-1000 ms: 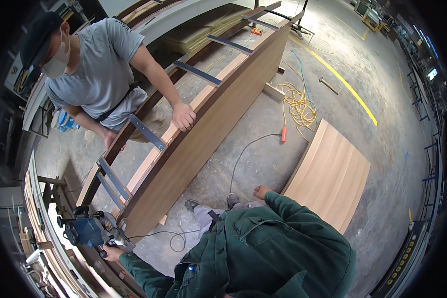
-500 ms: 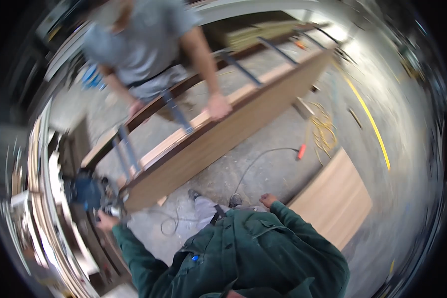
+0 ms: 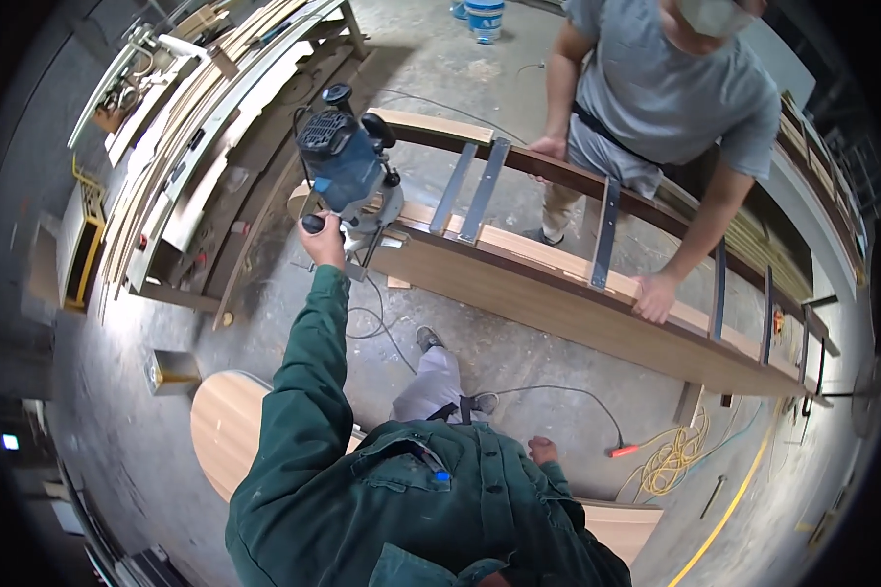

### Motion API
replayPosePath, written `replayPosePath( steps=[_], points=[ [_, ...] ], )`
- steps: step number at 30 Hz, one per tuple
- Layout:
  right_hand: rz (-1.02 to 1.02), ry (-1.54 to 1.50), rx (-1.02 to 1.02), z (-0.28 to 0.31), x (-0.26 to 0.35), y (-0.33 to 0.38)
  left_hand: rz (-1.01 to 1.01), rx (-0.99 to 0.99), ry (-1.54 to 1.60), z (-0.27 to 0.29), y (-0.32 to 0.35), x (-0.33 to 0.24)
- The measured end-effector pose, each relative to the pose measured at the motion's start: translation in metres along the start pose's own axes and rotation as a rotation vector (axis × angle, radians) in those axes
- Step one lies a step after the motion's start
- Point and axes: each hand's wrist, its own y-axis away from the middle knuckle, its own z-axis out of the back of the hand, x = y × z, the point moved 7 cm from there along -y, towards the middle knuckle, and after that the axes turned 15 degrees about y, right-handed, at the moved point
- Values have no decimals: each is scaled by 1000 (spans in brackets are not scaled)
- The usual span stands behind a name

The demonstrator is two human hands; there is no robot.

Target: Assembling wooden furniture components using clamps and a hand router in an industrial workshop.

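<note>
My left hand [image 3: 326, 242] is wrapped round the black side knob of a blue and black router [image 3: 341, 166]. The router stands upright at the left end of a long wooden frame [image 3: 519, 282], its metal base over the timber edge. Wood-toned panelling faces me along the frame's side, and dark metal straps [image 3: 480, 191] cross its top. Close to my body at the lower middle, my right hand [image 3: 543, 450] hangs with fingers curled, and no object shows in it. Across the frame, a co-worker's hand [image 3: 656, 296] presses on the near rail; the other hand is at the far rail.
Stacked timber strips [image 3: 191, 157] lie on a rack at the left. Wooden panels [image 3: 225, 421] rest low beside me. A cable with a red connector [image 3: 622, 451] and a coiled yellow cord [image 3: 677, 460] are on the floor at right. Blue buckets [image 3: 485, 20] stand at the back.
My view has turned left, so the router and frame now appear further right. My left hand, earlier at the router's side, is now clearly round its knob.
</note>
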Motion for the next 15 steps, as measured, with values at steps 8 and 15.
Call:
replayPosePath(
  steps=[8, 15],
  points=[
    [452, 3, 385, 46, 348, -7, 125, 40, -50, 8, 5, 8],
    [865, -42, 333, 67, 645, 19, 102, 73, -141, 5, 6, -2]
  ],
)
